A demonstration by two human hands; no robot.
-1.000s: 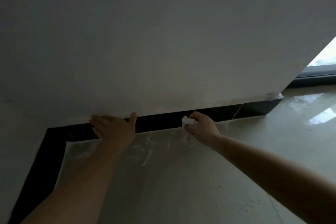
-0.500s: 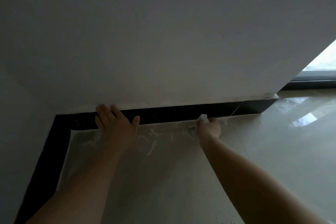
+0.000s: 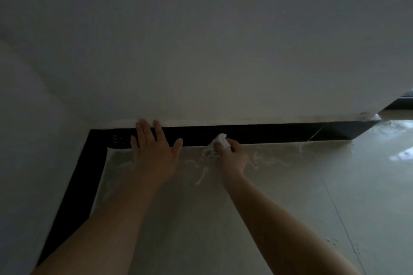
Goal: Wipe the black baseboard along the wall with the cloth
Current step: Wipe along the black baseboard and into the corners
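- Baseboard (image 3: 279,132), black, ran along the wall (image 3: 201,51) foot and turned a corner at left.
- Cloth (image 3: 220,140), white and bunched, pressed on its lower edge mid-run.
- Right hand (image 3: 233,155) pinched cloth in curled fingers.
- Left hand (image 3: 154,150) lay spread flat, fingers across baseboard.
- Judged partway: smudges near corner, stretch right of cloth probably left; white streaks on floor (image 3: 279,185).

No text, label, brand, number or sign can be read anywhere here.
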